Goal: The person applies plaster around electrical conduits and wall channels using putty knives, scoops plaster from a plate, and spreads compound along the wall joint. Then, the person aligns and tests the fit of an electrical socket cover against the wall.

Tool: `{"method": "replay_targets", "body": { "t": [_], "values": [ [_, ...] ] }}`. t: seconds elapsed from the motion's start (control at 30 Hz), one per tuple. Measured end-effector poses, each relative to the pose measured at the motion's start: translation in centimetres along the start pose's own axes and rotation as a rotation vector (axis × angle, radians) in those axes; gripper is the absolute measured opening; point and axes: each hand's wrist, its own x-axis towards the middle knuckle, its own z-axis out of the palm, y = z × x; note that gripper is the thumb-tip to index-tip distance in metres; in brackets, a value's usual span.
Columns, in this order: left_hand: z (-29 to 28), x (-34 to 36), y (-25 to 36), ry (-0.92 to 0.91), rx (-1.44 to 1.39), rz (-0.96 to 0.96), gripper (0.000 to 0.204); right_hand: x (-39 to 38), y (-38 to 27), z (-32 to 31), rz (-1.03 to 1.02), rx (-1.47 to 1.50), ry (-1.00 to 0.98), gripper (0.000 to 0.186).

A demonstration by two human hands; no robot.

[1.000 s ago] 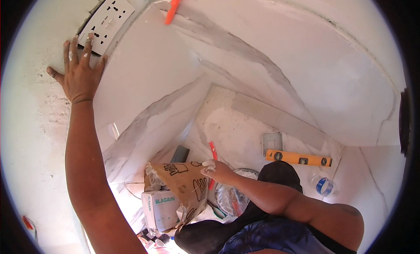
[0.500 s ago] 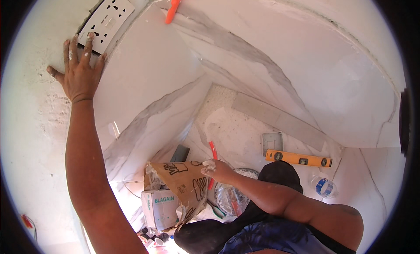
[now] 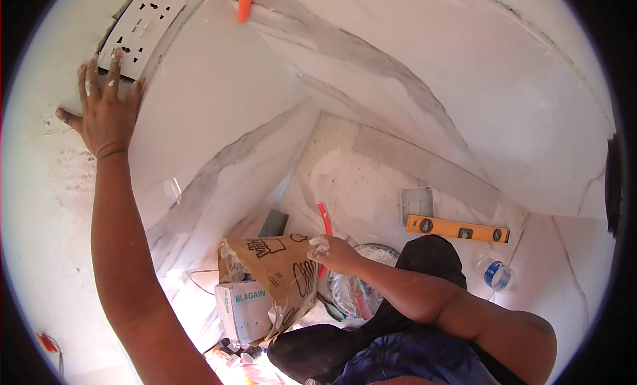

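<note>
My left hand (image 3: 106, 110) is spread on the pale plastered wall (image 3: 50, 173) at the upper left, fingertips on the lower part of a white double socket plate (image 3: 142, 27) with switches. Dried white stuff marks its fingers. My right hand (image 3: 328, 252) is low in the middle, fingers curled and whitened, beside a torn brown paper bag (image 3: 288, 272) and a red strip (image 3: 324, 219); what it holds, if anything, I cannot make out. An orange piece (image 3: 245, 1) sticks out near the top edge of the marbled tile wall (image 3: 192, 86).
Below lie a white box (image 3: 245, 309), a round plastic-covered container (image 3: 352, 285), a dark grey piece (image 3: 273, 222), a square grey box (image 3: 416, 204), a yellow spirit level (image 3: 456, 228) and a plastic bottle (image 3: 496, 275). My dark-clothed knees (image 3: 428, 259) are bent. Red wires (image 3: 48, 342) show at lower left.
The view has shifted slightly, so the socket plate and upper wall sit a little further left and higher. Both hands keep much the same places on and beside the things around them.
</note>
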Motion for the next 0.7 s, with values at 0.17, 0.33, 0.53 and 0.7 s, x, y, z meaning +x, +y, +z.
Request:
{"method": "replay_targets", "body": {
  "t": [0.17,0.33,0.53,0.7],
  "values": [
    [0.0,0.0,0.1,0.016,0.014,0.000,0.058,-0.2,-0.6,-0.3,-0.021,0.001,-0.001,0.054],
    [0.0,0.0,0.1,0.011,0.017,-0.013,0.058,-0.3,-0.8,-0.4,-0.011,0.043,0.002,0.051],
    [-0.4,0.1,0.0,-0.010,0.003,0.007,0.060,-0.1,-0.7,-0.4,-0.024,0.076,-0.004,0.051],
    [0.7,0.3,-0.2,0.006,0.059,0.023,0.062,-0.1,-0.7,-0.7,-0.022,0.092,-0.019,0.047]
  ]
}}
